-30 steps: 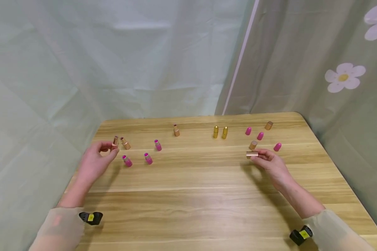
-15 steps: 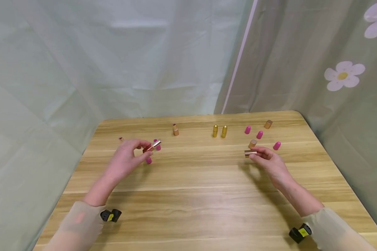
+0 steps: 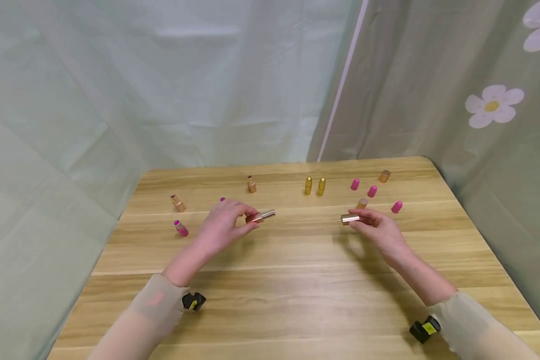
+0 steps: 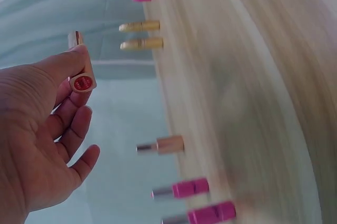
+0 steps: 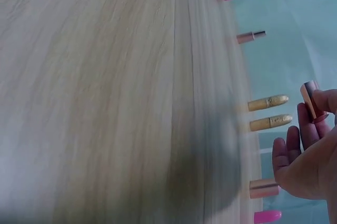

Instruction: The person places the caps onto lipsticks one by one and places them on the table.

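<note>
Above the middle of the table, my left hand [image 3: 225, 227] pinches an uncapped rose-gold lipstick [image 3: 254, 218] between thumb and fingers. Its silvery end points right, and its red base label [image 4: 82, 83] faces the left wrist camera. Across from it, my right hand [image 3: 382, 237] grips a rose-gold lipstick cap [image 3: 350, 219] by one end, held sideways above the table. A gap separates the lipstick from the cap. Behind the left hand, a pink lipstick [image 3: 222, 199] is mostly hidden. Just beyond the right fingers stands another rose-gold cap [image 3: 362, 203].
Uncapped rose-gold lipsticks [image 3: 178, 203] and pink ones [image 3: 181, 228] stand on the left of the wooden table [image 3: 279, 300]. Two gold bullet-shaped lipsticks [image 3: 308, 186] stand at the back middle. Pink caps [image 3: 372, 191] and a rose-gold cap [image 3: 384, 176] are at the right. Curtains [image 3: 234, 100] surround the table.
My left hand has lifted the rose-gold lipstick from the left group and carried it right, turning it sideways. My right hand has shifted slightly left with the cap.
</note>
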